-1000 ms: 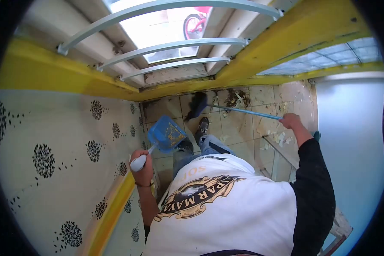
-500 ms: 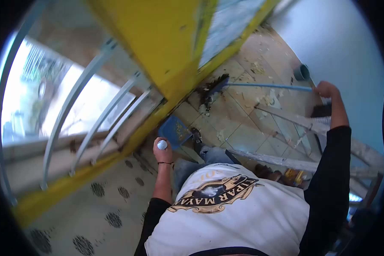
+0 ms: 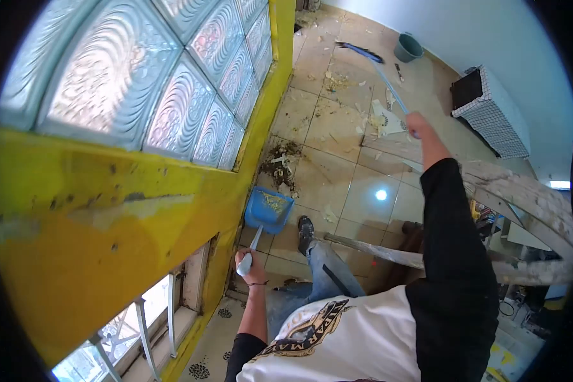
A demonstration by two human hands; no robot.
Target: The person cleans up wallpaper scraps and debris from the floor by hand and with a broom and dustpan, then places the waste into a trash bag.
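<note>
My left hand (image 3: 251, 267) is closed round the pale handle of a blue dustpan (image 3: 269, 210), which rests on the tiles beside the yellow wall with debris in it. My right hand (image 3: 419, 125) grips the light blue stick of a broom (image 3: 363, 52). The broom head lies farther out over the tiled floor, its dark bristles facing away. Between the dustpan and the wall's far part lies a dark dirt pile (image 3: 281, 162). Pale scraps (image 3: 339, 81) are scattered across the tiles.
A green bucket (image 3: 408, 48) stands by the pale blue wall. Nearby is a checkered box (image 3: 493, 114). A worn wooden ladder (image 3: 516, 191) lies or leans at the right. Glass blocks (image 3: 191, 95) and a yellow wall (image 3: 108, 210) line the left. My shoe (image 3: 305, 232) is beside the dustpan.
The broom head has moved off the dark dirt pile and farther out over the floor. The view has turned, showing the glass blocks and more of the room.
</note>
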